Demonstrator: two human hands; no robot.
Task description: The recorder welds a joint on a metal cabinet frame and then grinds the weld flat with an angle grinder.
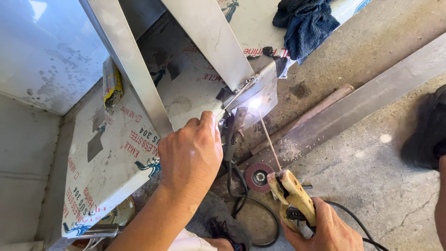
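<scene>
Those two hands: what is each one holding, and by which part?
The right hand grips a welding electrode holder by its yellow handle. The left hand presses on the stainless steel sheet near its edge; a true grasp cannot be told.

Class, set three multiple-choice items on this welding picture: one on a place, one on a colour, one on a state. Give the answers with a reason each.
1. Where does the dark blue cloth lie?
A. at the top, on the sheet by the concrete floor
B. under the left hand
C. on the grinding disc

2. What colour is the handle of the electrode holder in the right hand?
A. green
B. pale yellow
C. blue

3. What is the state at the rod's tip?
A. dark and cold
B. a bright glow on the metal bracket
C. wrapped in cloth

Answers: 1 A, the cloth is at the upper edge; 2 B, the grip looks yellowish; 3 B, white light shows at the joint, close to the left hand.
</scene>
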